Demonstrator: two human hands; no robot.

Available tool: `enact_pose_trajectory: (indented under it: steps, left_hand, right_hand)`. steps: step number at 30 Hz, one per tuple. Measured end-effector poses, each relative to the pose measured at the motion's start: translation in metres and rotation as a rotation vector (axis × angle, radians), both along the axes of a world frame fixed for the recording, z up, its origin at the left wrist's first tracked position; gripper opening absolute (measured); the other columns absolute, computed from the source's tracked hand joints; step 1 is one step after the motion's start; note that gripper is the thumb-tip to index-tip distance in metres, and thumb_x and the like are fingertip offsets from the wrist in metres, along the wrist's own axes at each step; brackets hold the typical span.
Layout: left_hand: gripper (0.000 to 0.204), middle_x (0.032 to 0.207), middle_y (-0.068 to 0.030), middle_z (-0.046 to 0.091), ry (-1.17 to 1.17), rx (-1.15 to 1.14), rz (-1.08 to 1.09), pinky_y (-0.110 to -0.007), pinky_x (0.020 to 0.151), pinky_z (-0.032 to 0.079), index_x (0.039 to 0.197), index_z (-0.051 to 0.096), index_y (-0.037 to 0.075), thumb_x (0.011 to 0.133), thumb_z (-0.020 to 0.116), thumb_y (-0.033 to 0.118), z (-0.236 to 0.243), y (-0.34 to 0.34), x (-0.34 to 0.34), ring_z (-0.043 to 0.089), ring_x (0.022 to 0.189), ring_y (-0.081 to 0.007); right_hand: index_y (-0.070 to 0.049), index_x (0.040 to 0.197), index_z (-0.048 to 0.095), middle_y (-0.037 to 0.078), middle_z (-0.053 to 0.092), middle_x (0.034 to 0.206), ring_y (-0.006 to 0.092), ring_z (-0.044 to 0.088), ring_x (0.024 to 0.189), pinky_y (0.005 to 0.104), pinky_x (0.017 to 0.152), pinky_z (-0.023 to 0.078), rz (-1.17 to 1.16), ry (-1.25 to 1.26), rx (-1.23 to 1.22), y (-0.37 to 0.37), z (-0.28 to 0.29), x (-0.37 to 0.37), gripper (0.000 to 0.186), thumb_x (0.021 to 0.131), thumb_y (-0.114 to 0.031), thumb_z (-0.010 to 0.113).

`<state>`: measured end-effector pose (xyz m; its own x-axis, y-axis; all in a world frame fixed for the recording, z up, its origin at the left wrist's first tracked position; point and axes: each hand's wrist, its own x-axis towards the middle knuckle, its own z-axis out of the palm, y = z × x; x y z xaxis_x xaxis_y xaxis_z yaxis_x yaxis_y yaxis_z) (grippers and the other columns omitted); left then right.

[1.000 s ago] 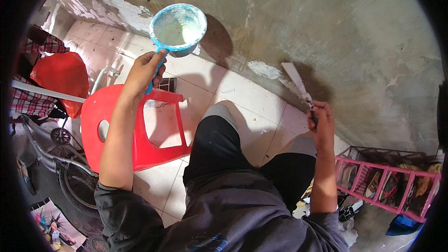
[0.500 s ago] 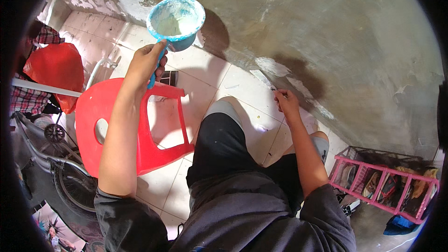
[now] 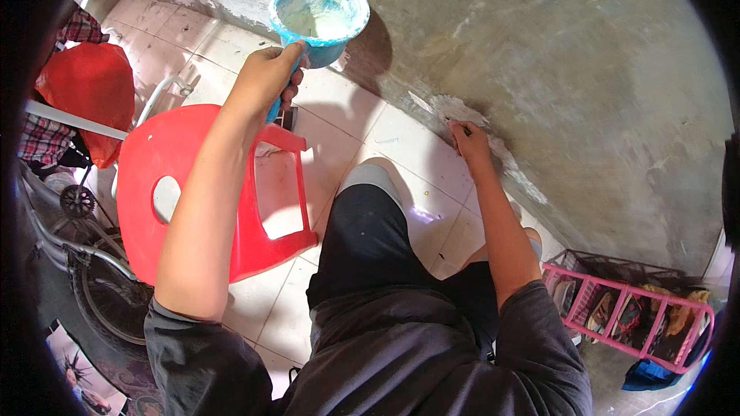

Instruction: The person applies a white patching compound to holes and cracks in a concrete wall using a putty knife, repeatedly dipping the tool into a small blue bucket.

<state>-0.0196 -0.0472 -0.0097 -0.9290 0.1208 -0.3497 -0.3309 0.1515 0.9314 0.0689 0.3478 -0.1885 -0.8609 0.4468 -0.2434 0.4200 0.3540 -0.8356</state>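
My left hand (image 3: 270, 81) grips the handle of a light-blue plastic dipper (image 3: 328, 55), held out near the wall. White putty (image 3: 327, 23) lies inside the dipper and smears its rim. Low on the wall (image 3: 539, 69), my right hand (image 3: 469, 141) is closed around the end of a thin putty knife, beside a rough white patch (image 3: 460, 109). Most of the tool is hidden by my fingers or blends with the white patch, so the blade's exact contact cannot be made out.
A red plastic stool (image 3: 173, 139) lies tipped under my left forearm. Left of it are a red bag (image 3: 89, 88) and a bicycle wheel (image 3: 108, 293). A pink rack (image 3: 628, 312) with shoes stands by the wall at right. White tiles (image 3: 339, 135) cover the floor.
My left hand and the dipper have moved up and to the right. My right hand has moved slightly up and now lies closer to the white wall patch.
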Motion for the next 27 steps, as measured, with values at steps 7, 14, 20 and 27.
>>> enact_pose_trajectory:
  steps: [7,14,20,27]
  left_hand:
    - [0.033,0.066,0.0023,0.052,0.004,-0.012,0.029,-0.024,0.041,0.037,0.091,0.058,0.007,0.096,0.058,0.04,-0.001,0.001,-0.002,0.046,0.05,-0.006]
    - [0.034,0.068,0.0027,0.052,0.043,-0.032,0.021,-0.024,0.046,0.038,0.094,0.059,0.007,0.095,0.059,0.041,-0.002,-0.001,-0.003,0.045,0.052,-0.0064]
    - [0.037,0.071,0.0031,0.051,0.022,-0.066,0.058,-0.024,0.046,0.036,0.095,0.059,0.007,0.095,0.059,0.044,0.0,-0.007,0.004,0.043,0.054,-0.0059]
    - [0.037,0.07,0.0033,0.051,0.032,-0.061,0.029,-0.024,0.046,0.036,0.096,0.059,0.006,0.095,0.059,0.043,0.003,-0.001,0.001,0.043,0.053,-0.0057]
  right_hand:
    - [-0.003,0.092,0.071,0.001,0.061,0.068,0.0079,0.051,0.052,0.0242,0.046,0.041,-0.099,0.039,-0.136,0.004,-0.003,-0.009,0.025,0.09,-0.027,0.068]
    - [-0.004,0.092,0.071,0.002,0.063,0.073,0.007,0.051,0.054,0.0229,0.046,0.039,-0.177,0.146,-0.152,0.032,-0.027,-0.026,0.019,0.089,-0.023,0.07]
    - [-0.004,0.093,0.071,0.003,0.065,0.075,0.0072,0.051,0.054,0.0234,0.047,0.037,-0.256,0.173,-0.235,0.035,-0.011,-0.003,0.019,0.089,-0.023,0.071]
    - [-0.004,0.094,0.07,0.001,0.063,0.074,0.0065,0.049,0.054,0.0227,0.047,0.038,-0.151,0.094,-0.176,-0.002,-0.018,-0.011,0.02,0.089,-0.023,0.071]
